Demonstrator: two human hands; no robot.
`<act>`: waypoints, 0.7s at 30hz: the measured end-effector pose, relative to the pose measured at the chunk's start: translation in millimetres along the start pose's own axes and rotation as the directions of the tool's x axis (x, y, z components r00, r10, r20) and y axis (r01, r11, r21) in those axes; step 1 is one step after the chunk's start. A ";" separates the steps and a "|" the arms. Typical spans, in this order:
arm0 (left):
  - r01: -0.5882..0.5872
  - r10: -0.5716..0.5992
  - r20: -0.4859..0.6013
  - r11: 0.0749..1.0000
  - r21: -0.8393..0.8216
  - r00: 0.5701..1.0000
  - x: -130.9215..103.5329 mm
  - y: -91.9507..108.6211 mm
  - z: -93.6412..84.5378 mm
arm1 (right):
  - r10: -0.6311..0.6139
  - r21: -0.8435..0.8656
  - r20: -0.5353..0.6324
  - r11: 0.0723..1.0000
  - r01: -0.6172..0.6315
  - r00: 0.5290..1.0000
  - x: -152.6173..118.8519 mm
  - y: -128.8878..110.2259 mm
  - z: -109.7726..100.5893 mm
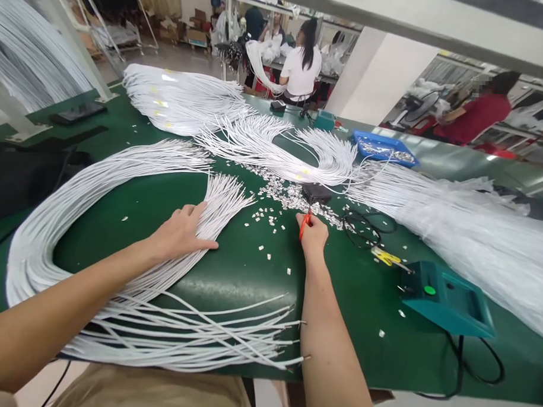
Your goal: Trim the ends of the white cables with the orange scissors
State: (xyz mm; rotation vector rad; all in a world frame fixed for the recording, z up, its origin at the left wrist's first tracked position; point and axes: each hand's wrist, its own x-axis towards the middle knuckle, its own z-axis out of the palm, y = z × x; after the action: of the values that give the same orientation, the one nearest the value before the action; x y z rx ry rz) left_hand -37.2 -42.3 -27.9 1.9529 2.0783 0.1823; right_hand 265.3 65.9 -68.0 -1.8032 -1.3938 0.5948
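My left hand lies spread on a thick bundle of white cables, its thumb pointing right and nothing gripped between the fingers. The bundle curves round to the left in a big loop, and loose cable ends fan out near the table's front edge. In my right hand is a tool with red handles, its tip pointing away from me beside a small black box. Many small silvery pieces are scattered around the box and between my hands.
A teal device with a yellow-handled tool stands at right, black cord nearby. More white cables lie behind, and plastic-wrapped cables at right. A blue tray sits at the back. People work beyond the table.
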 end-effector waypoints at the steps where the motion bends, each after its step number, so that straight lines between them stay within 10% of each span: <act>1: 0.035 -0.031 0.048 0.995 -0.090 0.998 3.0 -5.3 -1.1 | 0.000 -0.001 0.000 1.000 0.000 1.000 0.0 0.0 0.1; 5: 0.187 -0.140 0.144 0.897 -0.401 0.980 7.3 -18.6 -25.0 | -0.006 -0.002 0.004 1.000 0.006 1.000 0.1 0.2 0.2; 12: 0.030 -0.234 -0.105 0.511 -0.859 0.966 -14.5 -33.5 -69.3 | -0.012 -0.035 0.015 0.999 0.012 1.000 -0.1 -1.6 2.9; 17: 0.215 -0.338 -0.160 0.832 -0.512 0.927 11.9 -52.2 -52.7 | -0.025 -0.068 -0.007 0.997 0.025 1.000 -1.0 -2.6 2.9; 21: 0.126 -0.111 -0.205 0.990 0.060 0.973 4.5 -34.0 -38.7 | -0.037 -0.081 -0.008 0.996 0.036 0.999 -1.6 -2.5 3.3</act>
State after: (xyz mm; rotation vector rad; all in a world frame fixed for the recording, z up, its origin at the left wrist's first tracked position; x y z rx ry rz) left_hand -81.0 -36.6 -1.1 1.9138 2.3536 0.2941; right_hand 260.9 65.6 -68.2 -1.8374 -1.4600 0.5168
